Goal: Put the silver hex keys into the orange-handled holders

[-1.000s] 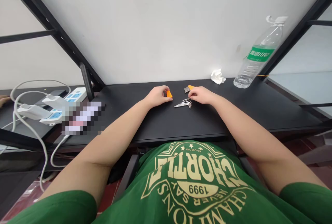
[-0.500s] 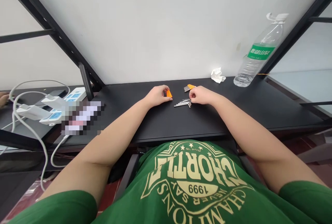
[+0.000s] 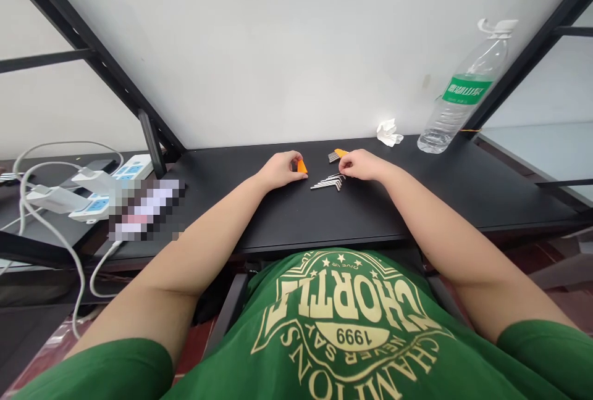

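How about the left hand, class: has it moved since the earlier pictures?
No: judged against the desk, the left hand, pinching the orange piece, shows no clear shift in any direction.

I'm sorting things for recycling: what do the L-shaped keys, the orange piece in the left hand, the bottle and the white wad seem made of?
L-shaped keys: metal, perhaps steel; silvery with bright glints. Orange piece: probably plastic, seemingly smooth; evenly coloured, though the left hand partly covers it. Bottle: likely plastic, glossy; see-through, ribbed walls. White wad: likely tissue paper, matte; crumpled folds.
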Demonstrator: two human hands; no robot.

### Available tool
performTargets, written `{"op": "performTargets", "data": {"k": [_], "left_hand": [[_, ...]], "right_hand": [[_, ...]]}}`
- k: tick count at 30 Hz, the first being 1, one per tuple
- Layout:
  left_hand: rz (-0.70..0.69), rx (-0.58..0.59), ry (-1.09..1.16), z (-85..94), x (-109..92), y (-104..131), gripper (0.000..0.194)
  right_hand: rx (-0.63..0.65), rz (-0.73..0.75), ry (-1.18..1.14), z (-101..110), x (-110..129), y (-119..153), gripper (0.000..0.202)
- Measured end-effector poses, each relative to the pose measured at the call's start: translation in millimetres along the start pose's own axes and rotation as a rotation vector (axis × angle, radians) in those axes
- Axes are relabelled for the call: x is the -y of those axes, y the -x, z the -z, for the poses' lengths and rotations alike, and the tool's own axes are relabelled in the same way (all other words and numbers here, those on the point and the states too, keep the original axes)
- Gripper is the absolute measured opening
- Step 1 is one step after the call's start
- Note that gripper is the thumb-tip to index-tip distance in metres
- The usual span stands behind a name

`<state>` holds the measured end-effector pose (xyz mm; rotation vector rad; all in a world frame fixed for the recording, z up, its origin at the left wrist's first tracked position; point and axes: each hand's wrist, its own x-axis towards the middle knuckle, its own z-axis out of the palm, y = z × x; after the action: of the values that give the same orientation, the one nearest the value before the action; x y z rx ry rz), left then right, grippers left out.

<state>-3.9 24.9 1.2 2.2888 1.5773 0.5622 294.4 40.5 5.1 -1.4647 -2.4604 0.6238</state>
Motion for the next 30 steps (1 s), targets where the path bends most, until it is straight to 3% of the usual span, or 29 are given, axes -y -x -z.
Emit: {"op": "performTargets", "data": {"k": [22,30], "left_hand": [[0.001,0.024,-0.002,1.3,-1.8,0.6,0.048],[-0.011,0.021,-0.005,0.4,1.5,-0.2,0.047]], "right_hand": [[0.029,-0.060,-0.021,6.4,-5.2,-0.4,0.005],[0.011,-0.218,-0.055,8.8,-3.9,-0.5,0.005]]}}
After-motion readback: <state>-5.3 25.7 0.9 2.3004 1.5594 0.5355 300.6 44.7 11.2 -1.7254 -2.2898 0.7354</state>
